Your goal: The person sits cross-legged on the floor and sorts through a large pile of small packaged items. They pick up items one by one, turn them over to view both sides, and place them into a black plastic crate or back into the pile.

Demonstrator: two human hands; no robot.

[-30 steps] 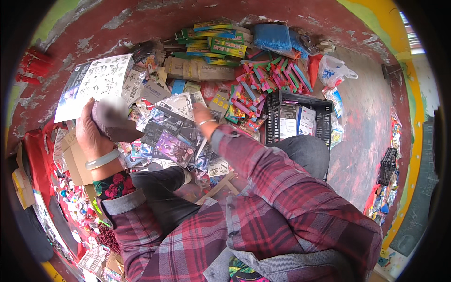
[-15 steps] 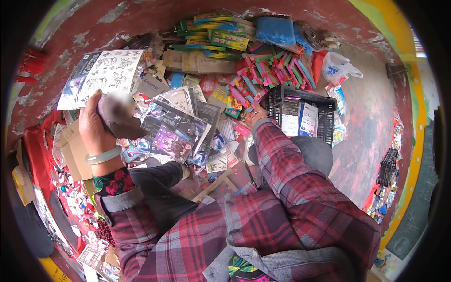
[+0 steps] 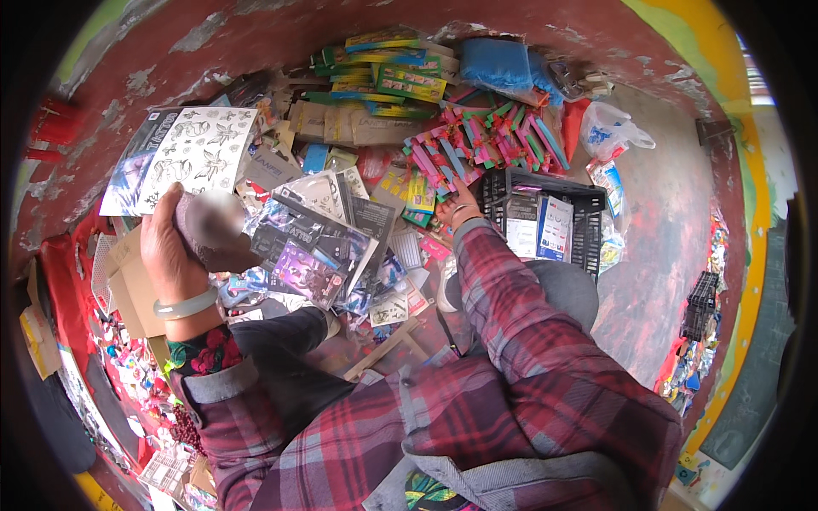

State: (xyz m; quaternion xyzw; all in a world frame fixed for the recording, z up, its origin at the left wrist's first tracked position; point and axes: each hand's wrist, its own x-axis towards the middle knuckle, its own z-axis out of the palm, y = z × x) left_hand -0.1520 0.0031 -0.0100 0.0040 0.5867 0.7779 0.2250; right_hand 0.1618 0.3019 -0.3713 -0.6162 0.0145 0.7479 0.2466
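Note:
My left hand [image 3: 170, 243], a pale bangle at its wrist, is closed on temporary tattoo sheets [image 3: 200, 149] raised at the left. The white front sheet bears black flower drawings, with a dark printed sheet behind it. A brownish rounded shape [image 3: 209, 230], partly blurred, shows beside the thumb side of this hand; I cannot make out what it is. My right hand [image 3: 458, 210] reaches to the near edge of a pile of pink, green and blue strip-like packets [image 3: 486, 145]. Its fingers are apart, close to yellow-green cards [image 3: 420, 193].
A heap of tattoo packets [image 3: 319, 238] covers the floor between my legs and the wall. Right of my right hand stands a black crate [image 3: 588, 217] with cards inside. Farther back lie yellow-green boxes [image 3: 409, 83], a blue bag [image 3: 494, 64] and a white plastic bag [image 3: 609, 123].
The tattoo sheets in my left hand have come down slightly. My right hand stays by the strip-packet pile, its fingers a little more spread. The whole view has shifted slightly.

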